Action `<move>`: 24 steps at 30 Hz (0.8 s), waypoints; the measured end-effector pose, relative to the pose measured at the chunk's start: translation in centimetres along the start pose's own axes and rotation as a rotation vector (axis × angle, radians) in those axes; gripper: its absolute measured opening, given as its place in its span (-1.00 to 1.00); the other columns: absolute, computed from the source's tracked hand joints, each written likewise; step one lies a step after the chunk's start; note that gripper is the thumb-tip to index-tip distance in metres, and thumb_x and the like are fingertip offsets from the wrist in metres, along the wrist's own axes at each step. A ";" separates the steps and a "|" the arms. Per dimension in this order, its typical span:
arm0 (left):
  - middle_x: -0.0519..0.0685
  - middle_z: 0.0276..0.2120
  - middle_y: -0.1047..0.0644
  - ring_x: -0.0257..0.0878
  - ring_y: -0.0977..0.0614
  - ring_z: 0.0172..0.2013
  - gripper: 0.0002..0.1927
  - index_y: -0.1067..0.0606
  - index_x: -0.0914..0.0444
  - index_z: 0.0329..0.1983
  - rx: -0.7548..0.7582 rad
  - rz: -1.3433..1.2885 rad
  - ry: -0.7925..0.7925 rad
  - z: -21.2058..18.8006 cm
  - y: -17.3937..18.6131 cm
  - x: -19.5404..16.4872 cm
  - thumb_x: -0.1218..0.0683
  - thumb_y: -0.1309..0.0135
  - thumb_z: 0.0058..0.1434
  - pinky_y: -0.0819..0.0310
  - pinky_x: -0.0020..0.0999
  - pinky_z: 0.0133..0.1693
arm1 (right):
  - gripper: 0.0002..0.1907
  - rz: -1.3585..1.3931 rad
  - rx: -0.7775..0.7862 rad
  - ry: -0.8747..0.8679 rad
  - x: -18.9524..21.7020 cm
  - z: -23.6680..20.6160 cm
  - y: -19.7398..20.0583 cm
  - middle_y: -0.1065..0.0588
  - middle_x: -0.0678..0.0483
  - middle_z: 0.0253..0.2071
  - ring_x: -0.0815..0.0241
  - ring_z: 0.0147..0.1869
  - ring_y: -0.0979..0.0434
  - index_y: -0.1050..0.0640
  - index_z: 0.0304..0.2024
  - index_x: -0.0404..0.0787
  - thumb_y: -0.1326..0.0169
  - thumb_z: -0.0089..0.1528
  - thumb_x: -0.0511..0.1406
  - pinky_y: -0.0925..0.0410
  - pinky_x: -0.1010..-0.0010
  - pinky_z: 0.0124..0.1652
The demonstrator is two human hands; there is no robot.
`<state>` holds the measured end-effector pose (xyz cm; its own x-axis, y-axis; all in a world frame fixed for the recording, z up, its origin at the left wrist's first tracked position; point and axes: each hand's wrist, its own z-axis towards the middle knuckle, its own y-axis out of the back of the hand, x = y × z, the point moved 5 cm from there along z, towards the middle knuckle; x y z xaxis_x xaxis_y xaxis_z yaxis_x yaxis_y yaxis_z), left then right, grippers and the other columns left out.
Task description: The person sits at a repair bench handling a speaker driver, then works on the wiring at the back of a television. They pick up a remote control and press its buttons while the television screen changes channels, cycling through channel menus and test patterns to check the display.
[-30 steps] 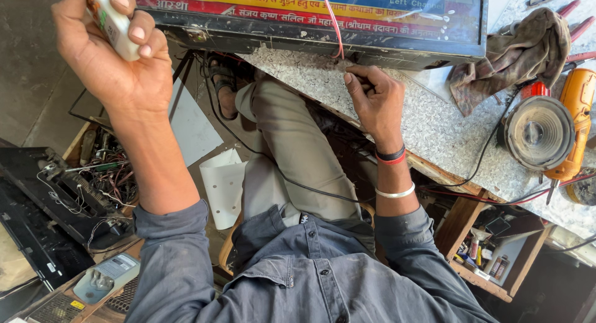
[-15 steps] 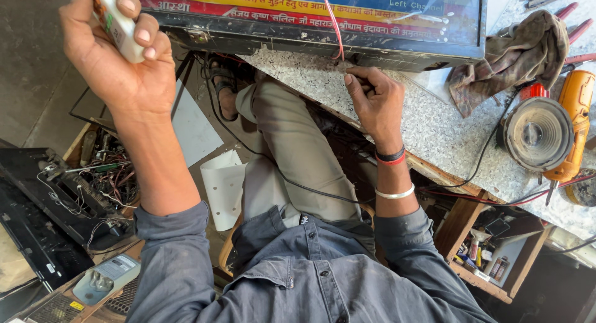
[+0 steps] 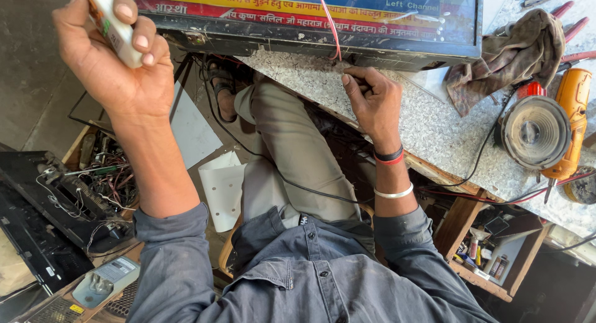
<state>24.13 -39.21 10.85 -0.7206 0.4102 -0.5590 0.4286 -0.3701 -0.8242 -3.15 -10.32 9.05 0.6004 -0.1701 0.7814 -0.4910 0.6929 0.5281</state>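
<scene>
Speckled grey stone makes the top of my desk (image 3: 428, 127), and it looks hard and smooth. A flat screen (image 3: 310, 18) lies on it, lit up with bright bands of colour inside a shiny black frame. My right hand (image 3: 372, 99) rests just below the screen's lower edge, fingers curled tight and pinching something small where a thin red wire (image 3: 329, 25) runs down across the glass; I cannot tell just what it pinches. My left hand (image 3: 115, 65) is lifted up at the screen's left corner, gripping a small white stick-shaped thing (image 3: 115, 25) with a bit of colour on it. I think I am working on the wire at the screen's edge, and the next bit needs slow, careful fingers because the wire is so thin. Right of the screen sit a soft crumpled brown rag (image 3: 515, 56), a round speaker cone (image 3: 534, 131) and an orange drill (image 3: 571, 112).
</scene>
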 end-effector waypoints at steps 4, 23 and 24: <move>0.05 -0.29 -0.53 -0.24 -0.52 -0.45 -0.74 -0.42 0.25 -0.01 -0.017 -0.002 0.007 0.0 -0.1 0.2 -0.04 0.09 0.59 -0.28 -0.46 -0.48 | -0.88 -0.001 0.001 -0.001 0.0 0.0 0.0 -0.56 0.07 -0.44 0.39 -0.45 -0.44 -0.67 -0.14 -0.29 -0.26 0.33 -0.34 -0.32 0.51 -0.41; 0.03 -0.30 -0.50 -0.20 -0.52 -0.47 -0.75 -0.40 0.27 -0.17 -0.014 -0.018 0.044 0.1 -1.6 0.0 0.03 0.09 0.61 -0.30 -0.44 -0.47 | -0.88 -0.021 0.002 0.018 0.1 0.0 -0.1 -0.54 0.08 -0.46 0.39 -0.46 -0.41 -0.67 -0.14 -0.29 -0.27 0.33 -0.34 -0.29 0.51 -0.42; 0.02 -0.32 -0.49 -0.20 -0.52 -0.47 -0.74 -0.40 0.27 -0.18 -0.002 -0.015 0.044 0.1 -1.7 -0.1 0.03 0.09 0.62 -0.30 -0.44 -0.47 | -0.88 -0.021 0.002 0.020 0.1 0.0 -0.1 -0.54 0.07 -0.46 0.39 -0.46 -0.40 -0.67 -0.14 -0.29 -0.27 0.33 -0.34 -0.29 0.51 -0.42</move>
<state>23.41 -38.76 12.31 -0.7021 0.4519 -0.5502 0.4192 -0.3623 -0.8325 -3.03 -10.38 9.09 0.6231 -0.1710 0.7632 -0.4793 0.6877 0.5454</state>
